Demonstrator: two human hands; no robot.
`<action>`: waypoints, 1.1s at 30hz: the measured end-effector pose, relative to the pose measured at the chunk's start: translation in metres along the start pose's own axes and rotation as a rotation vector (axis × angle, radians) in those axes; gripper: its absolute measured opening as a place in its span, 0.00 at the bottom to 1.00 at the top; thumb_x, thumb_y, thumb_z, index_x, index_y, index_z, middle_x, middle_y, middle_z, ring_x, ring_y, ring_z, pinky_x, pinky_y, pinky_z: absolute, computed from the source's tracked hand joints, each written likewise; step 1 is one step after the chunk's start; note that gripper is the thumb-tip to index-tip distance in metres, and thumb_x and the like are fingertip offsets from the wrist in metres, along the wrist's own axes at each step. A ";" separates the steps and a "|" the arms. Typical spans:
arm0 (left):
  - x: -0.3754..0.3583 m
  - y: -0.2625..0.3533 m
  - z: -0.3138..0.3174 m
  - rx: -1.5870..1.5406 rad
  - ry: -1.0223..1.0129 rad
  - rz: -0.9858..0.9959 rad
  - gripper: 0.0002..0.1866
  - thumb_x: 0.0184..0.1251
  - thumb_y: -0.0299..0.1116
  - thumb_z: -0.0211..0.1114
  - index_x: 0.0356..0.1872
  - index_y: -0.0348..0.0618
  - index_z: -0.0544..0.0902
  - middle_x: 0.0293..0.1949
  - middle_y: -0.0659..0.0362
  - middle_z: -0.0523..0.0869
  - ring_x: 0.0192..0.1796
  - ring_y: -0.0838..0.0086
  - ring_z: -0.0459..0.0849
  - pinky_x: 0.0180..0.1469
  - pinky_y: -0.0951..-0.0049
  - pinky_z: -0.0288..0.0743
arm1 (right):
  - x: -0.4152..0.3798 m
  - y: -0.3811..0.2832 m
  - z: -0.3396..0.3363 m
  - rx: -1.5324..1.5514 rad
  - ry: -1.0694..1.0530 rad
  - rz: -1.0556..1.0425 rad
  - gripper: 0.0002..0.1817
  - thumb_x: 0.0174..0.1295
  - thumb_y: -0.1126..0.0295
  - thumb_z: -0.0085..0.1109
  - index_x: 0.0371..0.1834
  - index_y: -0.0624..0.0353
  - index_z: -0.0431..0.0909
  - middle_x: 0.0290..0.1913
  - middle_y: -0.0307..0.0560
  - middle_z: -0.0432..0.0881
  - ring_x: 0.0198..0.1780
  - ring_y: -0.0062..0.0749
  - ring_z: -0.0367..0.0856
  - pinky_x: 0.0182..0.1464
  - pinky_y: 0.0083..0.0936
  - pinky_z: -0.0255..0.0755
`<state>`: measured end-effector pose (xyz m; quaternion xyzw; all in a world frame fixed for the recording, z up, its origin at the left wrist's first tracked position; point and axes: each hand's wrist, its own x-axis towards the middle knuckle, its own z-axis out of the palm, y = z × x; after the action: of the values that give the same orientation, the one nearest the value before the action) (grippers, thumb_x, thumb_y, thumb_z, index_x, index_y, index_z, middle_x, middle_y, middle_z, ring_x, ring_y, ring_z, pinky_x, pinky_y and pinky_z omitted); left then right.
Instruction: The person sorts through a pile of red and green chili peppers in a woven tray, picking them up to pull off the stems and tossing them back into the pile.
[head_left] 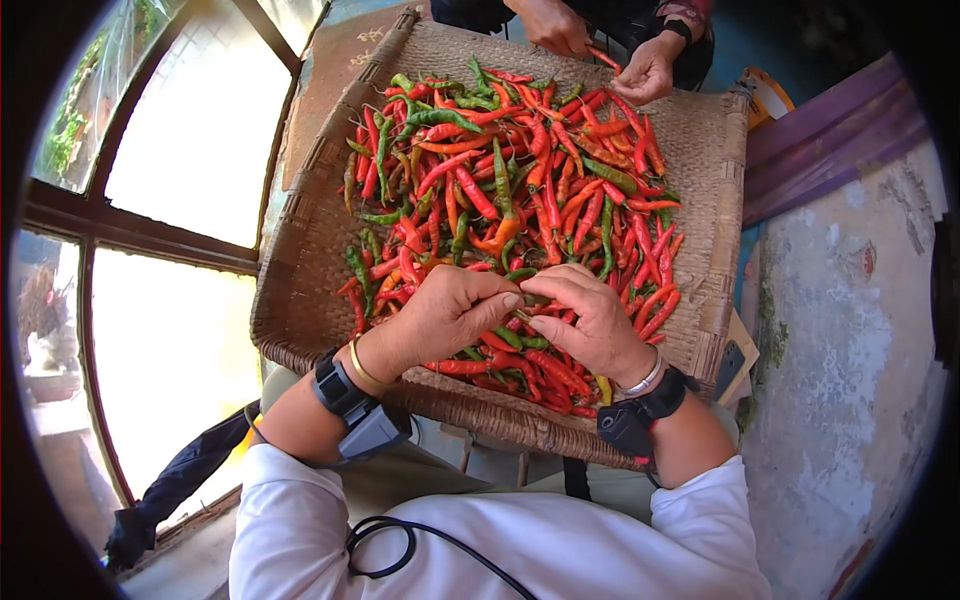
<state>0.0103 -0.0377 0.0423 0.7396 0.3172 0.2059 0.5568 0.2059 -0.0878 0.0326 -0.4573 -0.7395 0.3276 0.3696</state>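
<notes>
My left hand and my right hand meet over the near part of a pile of red, orange and green chili peppers. Both are closed, thumbs pinched against the fingers. Between the fingertips shows a small greenish chili pepper, mostly covered by my fingers, its stem end pointing down. The pile lies in a large woven basket tray with a thick rim in front of my lap.
Across the tray, another person's hands hold a reddish chili pepper. A window frame stands on the left. To the right are a purple cloth, a worn wall and a dark phone-like object beside the tray.
</notes>
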 end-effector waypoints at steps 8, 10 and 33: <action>-0.001 0.011 -0.002 0.029 0.045 -0.094 0.08 0.62 0.31 0.58 0.31 0.36 0.79 0.18 0.58 0.76 0.22 0.81 0.75 0.25 0.77 0.70 | -0.006 -0.001 0.000 -0.011 -0.084 0.246 0.09 0.50 0.68 0.60 0.26 0.63 0.77 0.26 0.48 0.75 0.28 0.39 0.74 0.30 0.30 0.66; 0.000 0.009 -0.010 -0.002 0.103 -0.247 0.08 0.63 0.32 0.57 0.32 0.36 0.79 0.18 0.61 0.77 0.22 0.83 0.75 0.25 0.79 0.69 | -0.007 0.010 0.002 0.091 -0.009 0.288 0.11 0.53 0.66 0.57 0.22 0.64 0.77 0.19 0.49 0.73 0.21 0.34 0.71 0.25 0.29 0.63; 0.002 -0.006 -0.010 -0.047 0.213 0.092 0.10 0.65 0.31 0.55 0.29 0.34 0.78 0.23 0.62 0.77 0.24 0.84 0.73 0.28 0.82 0.69 | 0.002 0.056 -0.048 1.276 0.856 0.450 0.24 0.62 0.64 0.51 0.59 0.61 0.60 0.44 0.47 0.77 0.40 0.24 0.78 0.35 0.16 0.73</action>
<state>0.0036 -0.0278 0.0391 0.7140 0.3356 0.3159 0.5270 0.2702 -0.0580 0.0115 -0.3819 -0.0935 0.5503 0.7366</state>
